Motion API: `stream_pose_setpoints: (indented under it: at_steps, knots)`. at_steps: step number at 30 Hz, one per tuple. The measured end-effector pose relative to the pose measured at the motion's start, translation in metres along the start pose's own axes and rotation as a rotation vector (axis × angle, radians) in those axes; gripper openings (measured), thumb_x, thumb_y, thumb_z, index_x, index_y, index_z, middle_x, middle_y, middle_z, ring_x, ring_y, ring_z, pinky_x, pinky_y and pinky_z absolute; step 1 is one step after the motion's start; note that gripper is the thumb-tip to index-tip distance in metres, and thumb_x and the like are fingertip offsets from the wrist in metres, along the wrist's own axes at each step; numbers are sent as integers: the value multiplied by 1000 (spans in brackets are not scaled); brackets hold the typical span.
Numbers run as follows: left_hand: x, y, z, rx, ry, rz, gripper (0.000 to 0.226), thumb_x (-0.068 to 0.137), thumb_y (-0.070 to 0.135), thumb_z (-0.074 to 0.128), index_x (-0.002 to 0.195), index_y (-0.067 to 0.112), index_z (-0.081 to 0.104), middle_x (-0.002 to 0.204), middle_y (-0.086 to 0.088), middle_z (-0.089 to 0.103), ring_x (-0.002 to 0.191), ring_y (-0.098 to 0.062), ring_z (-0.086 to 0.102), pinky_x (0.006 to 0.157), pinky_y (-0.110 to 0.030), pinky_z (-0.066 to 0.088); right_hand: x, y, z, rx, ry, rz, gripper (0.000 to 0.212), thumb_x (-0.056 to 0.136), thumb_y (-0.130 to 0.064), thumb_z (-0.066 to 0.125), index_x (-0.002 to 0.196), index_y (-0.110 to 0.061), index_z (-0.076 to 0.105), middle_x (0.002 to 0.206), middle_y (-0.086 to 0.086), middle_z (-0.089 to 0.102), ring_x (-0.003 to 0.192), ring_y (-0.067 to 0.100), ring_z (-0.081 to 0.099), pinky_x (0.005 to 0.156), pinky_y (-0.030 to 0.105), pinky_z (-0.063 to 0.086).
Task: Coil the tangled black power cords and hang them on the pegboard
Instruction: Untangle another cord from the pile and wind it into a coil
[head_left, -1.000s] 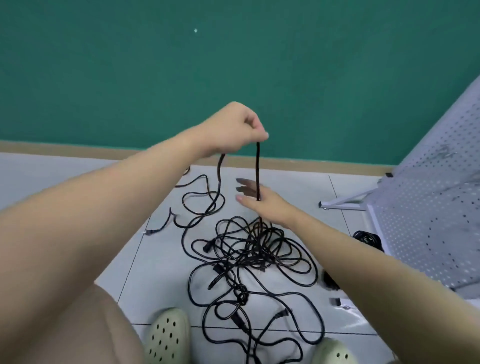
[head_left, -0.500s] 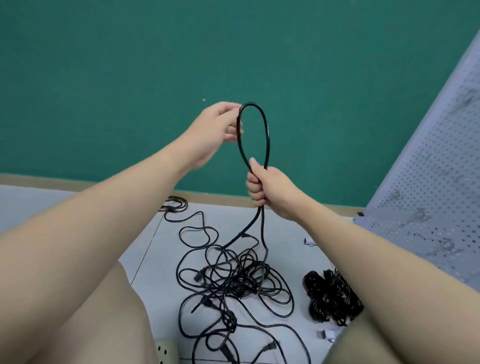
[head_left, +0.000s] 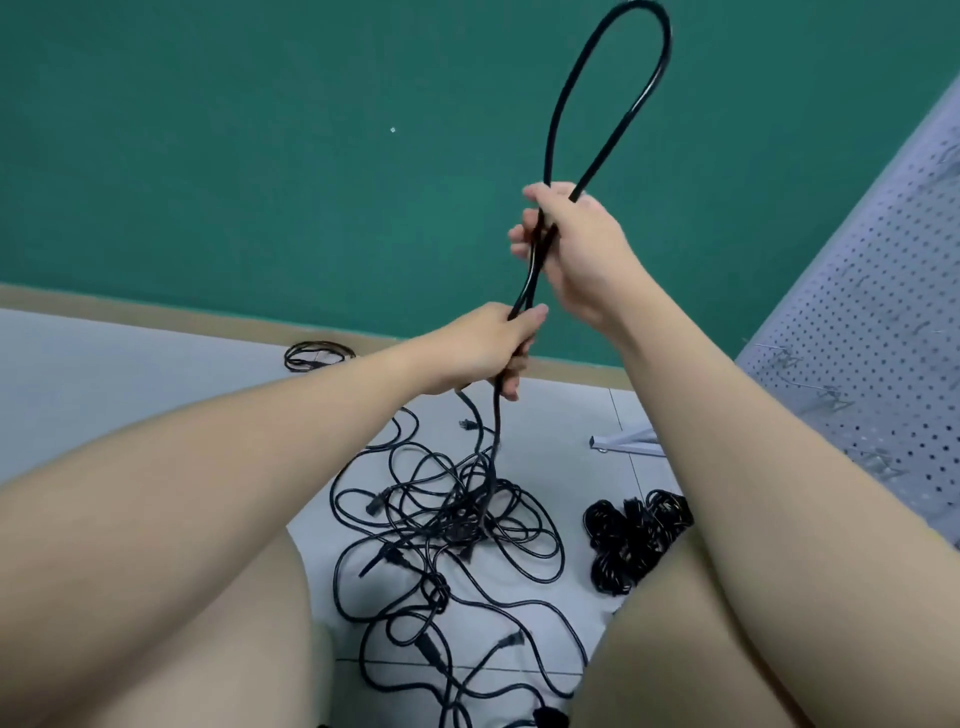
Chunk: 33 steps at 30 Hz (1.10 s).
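Black cords (head_left: 457, 519); green wall (head_left: 260, 156); white perforated pegboard (head_left: 883, 338)

Both forearms (head_left: 260, 457) are bare to the frame's edge, with no sleeves, watch or rings showing. The left hand (head_left: 483, 348) and right hand (head_left: 576, 249) wear no gloves. Bare knees (head_left: 675, 649) show below.

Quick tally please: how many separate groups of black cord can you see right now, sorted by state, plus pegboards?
Cord held up as a loop, gripped by the right hand and the left hand: 1
Tangled pile on the floor: 1
Coiled bundles heap by the right knee: 1
Small coil by the wall: 1
Pegboard: 1
Total: 5
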<state>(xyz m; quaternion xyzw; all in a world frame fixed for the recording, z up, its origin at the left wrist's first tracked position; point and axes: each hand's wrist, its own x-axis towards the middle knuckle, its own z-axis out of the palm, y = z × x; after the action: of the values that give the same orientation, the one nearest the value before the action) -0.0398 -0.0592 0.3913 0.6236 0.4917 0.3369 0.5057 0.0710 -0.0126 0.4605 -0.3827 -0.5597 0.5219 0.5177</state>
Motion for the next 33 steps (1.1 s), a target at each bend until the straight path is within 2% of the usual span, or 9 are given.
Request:
stream_pose_setpoints:
  at_steps: [5, 10, 15, 21, 23, 25, 28, 31, 33]
  knots:
    - [23, 23, -31, -351, 214, 23, 48, 112, 40, 35, 68, 20, 37, 45, 8, 34, 38, -11, 26, 49, -25, 25, 6, 50, -17, -288, -444, 160, 47, 95, -70, 48, 97, -23, 56, 81, -2, 47, 81, 28, 43, 89, 42, 36]
    - [44, 32, -79, -846, 220, 78, 47, 111, 45, 33, 70, 24, 29, 57, 7, 16, 45, -10, 14, 46, -24, 15, -7, 109, -22, -353, -598, 399, 47, 97, -52, 61, 134, -25, 61, 133, -9, 68, 131, 8, 57, 112, 32, 39]
    - [64, 25, -107, -1069, 320, 84, 48, 111, 45, 36, 70, 19, 36, 56, 6, 20, 44, -10, 20, 46, -23, 19, -4, 134, 7, -429, -485, 340, 32, 109, -39, 48, 92, -13, 59, 70, 0, 63, 68, 18, 60, 83, 41, 45]
    - [69, -10, -122, -627, 329, 1, 58, 98, 63, 42, 107, 9, 61, 96, -9, 69, 80, -21, 68, 82, -35, 53, 24, 99, 14, -78, -309, 321, 36, 112, -34, 38, 81, -17, 44, 59, -7, 29, 51, 11, 21, 55, 29, 19]
    - [64, -26, -112, -470, 168, -2, 47, 75, 28, 55, 114, 2, 64, 110, -16, 70, 94, -29, 70, 92, -39, 50, 34, 79, 17, 52, -288, 285, 31, 113, -30, 37, 85, -18, 45, 61, -6, 25, 53, 11, 17, 54, 28, 16]
    - [56, -36, -97, -112, -54, -39, 70, 56, 8, 50, 124, 6, 65, 124, -8, 70, 111, -23, 67, 97, -35, 49, 45, 61, 17, 141, -268, 224, 28, 113, -22, 35, 89, -14, 47, 63, -4, 25, 55, 10, 18, 52, 25, 17]
    - [48, -42, -67, 244, -392, -94, 60, 75, 21, 65, 134, 27, 60, 127, 12, 66, 117, -2, 61, 100, -28, 51, 56, 45, 13, 199, -244, 157, 21, 111, -12, 36, 96, -10, 50, 65, -3, 27, 55, 10, 22, 51, 22, 22]
    - [48, -37, -46, 237, -396, -78, 27, 101, 31, 62, 126, 20, 66, 119, 4, 74, 109, -12, 67, 96, -35, 54, 62, 46, 11, 215, -188, 148, 16, 109, -4, 37, 102, -9, 49, 67, -1, 27, 56, 11, 25, 52, 23, 23]
    - [52, -31, -43, 237, -355, -42, 35, 110, 32, 44, 109, 8, 70, 105, -3, 79, 97, -19, 70, 84, -39, 54, 67, 49, 7, 251, -141, 135, 14, 108, -1, 37, 106, -8, 49, 67, 0, 32, 57, 12, 31, 53, 24, 28]
